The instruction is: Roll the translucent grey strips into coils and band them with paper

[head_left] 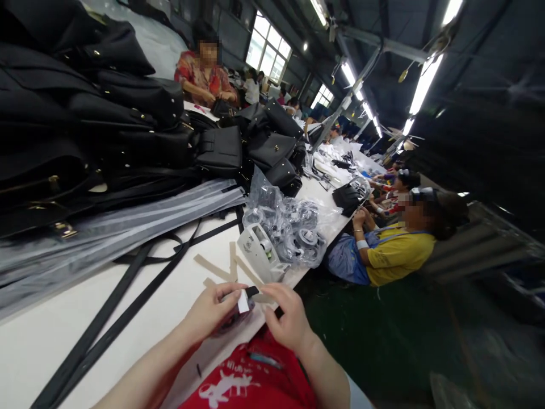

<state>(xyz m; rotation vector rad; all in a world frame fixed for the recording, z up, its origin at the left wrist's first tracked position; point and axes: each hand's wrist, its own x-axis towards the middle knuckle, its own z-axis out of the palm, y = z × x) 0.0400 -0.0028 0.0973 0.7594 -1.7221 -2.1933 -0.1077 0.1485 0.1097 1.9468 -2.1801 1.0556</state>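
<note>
A short black strap (252, 291) runs between my two hands close to the table's near edge. My left hand (213, 309) pinches it, together with a small white paper piece (243, 301), between thumb and fingers. Curled over the strap's other part is my right hand (289, 315); a dark bit shows between its thumb and fingers. Just beyond my hands lie several beige strips (213, 267). Next to them stands a white tape dispenser (259, 250). A dark bundle below my left hand is mostly hidden.
Clear plastic bags with tape rolls (304, 236) lie behind the dispenser. Long black straps (114, 318) and plastic-wrapped strips (128, 244) cross the white table (166, 301). Black bags (106, 113) are piled at left. A co-worker in yellow (395, 253) sits right; another (206, 79) works across.
</note>
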